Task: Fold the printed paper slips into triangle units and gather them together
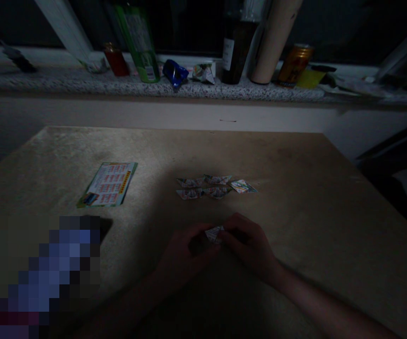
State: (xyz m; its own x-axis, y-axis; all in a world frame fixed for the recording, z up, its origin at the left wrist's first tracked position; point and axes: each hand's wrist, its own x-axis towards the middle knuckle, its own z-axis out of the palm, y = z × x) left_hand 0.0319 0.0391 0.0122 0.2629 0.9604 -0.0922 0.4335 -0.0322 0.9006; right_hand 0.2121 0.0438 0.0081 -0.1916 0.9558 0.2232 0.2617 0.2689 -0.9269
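Head view, dim light. L hand (187, 250) and R hand (251, 242) meet over the near-centre of the table (330, 202), fingertips close together, w/ a small folded paper (212, 234) pinched betw. them; R fingers overlap its right part, L fingers are at its left edge. Grip: narrow, both hands on the paper; exact finger contact is hard to make out in shadow. Just beyond: four folded pcs (217, 192) in two rows, a fifth pc (244, 187) just to their right, paler & diamond-shaped. Farther left, a printed card (109, 183) lies flat, w/ red number blocks. Lower left: a bluish object, pixelated, identity n/a. Rear: speckled sill (192, 89) bearing, L to R, red jar (116, 60), green can (140, 44), blue wrapper (175, 73), dark bottle (234, 56), tan tube (274, 44) & orange can (294, 66).
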